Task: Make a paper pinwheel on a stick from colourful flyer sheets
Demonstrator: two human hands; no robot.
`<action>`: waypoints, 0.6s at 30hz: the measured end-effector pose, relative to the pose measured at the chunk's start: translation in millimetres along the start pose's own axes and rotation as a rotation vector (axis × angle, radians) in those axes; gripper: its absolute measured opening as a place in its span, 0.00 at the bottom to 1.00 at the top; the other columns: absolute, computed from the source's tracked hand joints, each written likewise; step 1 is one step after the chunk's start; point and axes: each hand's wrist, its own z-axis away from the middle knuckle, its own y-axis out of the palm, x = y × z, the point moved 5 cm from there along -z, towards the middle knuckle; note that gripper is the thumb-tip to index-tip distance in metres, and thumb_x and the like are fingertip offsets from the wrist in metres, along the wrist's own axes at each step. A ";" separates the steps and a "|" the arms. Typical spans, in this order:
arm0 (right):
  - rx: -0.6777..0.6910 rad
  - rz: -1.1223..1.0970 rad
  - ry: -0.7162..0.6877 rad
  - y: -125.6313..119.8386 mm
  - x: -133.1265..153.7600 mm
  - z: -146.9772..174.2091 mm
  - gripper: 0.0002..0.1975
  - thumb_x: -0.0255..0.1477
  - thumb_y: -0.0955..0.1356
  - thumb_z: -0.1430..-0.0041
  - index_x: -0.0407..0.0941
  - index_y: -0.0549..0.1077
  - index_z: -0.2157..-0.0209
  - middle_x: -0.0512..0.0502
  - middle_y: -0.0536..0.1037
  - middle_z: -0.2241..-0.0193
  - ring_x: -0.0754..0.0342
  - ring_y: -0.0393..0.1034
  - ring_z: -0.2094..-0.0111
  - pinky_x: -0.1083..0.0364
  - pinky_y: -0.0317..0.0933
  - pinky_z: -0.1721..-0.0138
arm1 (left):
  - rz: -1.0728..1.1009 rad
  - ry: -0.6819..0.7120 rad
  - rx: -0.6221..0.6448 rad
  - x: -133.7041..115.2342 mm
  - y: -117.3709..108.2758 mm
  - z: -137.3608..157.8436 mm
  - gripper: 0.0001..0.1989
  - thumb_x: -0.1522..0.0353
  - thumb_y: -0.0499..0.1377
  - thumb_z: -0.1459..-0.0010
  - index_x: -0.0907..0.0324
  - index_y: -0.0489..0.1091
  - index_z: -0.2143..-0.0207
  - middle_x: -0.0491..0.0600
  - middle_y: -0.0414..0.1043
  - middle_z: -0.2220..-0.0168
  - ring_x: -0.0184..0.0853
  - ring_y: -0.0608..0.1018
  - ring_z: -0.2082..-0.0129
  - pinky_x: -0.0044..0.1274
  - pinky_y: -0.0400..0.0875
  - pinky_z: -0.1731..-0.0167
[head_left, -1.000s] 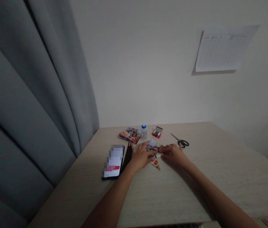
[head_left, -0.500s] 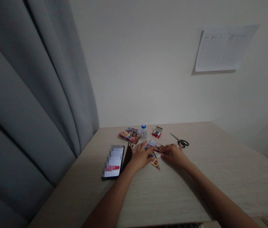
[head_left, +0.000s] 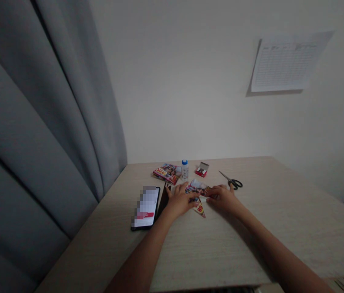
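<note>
A colourful printed paper, folded with a pointed flap marked "89", lies on the table between my hands. Flat on its left part rests my left hand, fingers spread over the paper. At the right corner my right hand has its thumb and fingers closed on the paper's edge. My fingers cover parts of the folds. Just beyond the right hand are the black-handled scissors, with the blades pointing to the back left. A dark strip runs beside the left hand, partly covered by it.
A phone in a black case lies left of my hands. Along the back stand a stack of printed leaflets, a small blue-capped bottle and an open red box. A grey curtain borders the table's left side.
Both hands stay almost where they were on the paper. The fingers of the left hand have shifted very slightly.
</note>
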 end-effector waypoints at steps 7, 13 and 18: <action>0.003 -0.004 -0.006 0.8 -1.5 0.0 0.13 0.34 0.68 0.41 0.56 0.80 0.55 0.46 0.81 0.53 0.41 0.66 0.43 0.24 0.24 0.37 | 0.018 -0.014 0.001 2.6 -0.7 -2.2 0.21 0.47 0.60 0.42 0.28 0.69 0.45 0.46 0.49 0.29 0.58 0.50 0.31 0.66 0.29 0.43; 0.001 -0.030 0.007 1.1 -1.9 0.7 0.13 0.34 0.68 0.41 0.55 0.80 0.55 0.46 0.81 0.53 0.40 0.64 0.43 0.24 0.24 0.38 | 0.003 -0.004 -0.019 1.7 -0.4 -1.8 0.23 0.49 0.61 0.42 0.30 0.68 0.43 0.46 0.48 0.29 0.57 0.49 0.31 0.66 0.30 0.43; -0.007 -0.025 0.001 2.6 -4.3 -1.2 0.13 0.34 0.68 0.42 0.55 0.81 0.56 0.46 0.81 0.54 0.40 0.65 0.44 0.24 0.25 0.38 | 0.012 -0.015 -0.053 1.2 -1.0 -1.7 0.30 0.50 0.63 0.43 0.33 0.63 0.39 0.49 0.48 0.29 0.58 0.50 0.31 0.65 0.32 0.42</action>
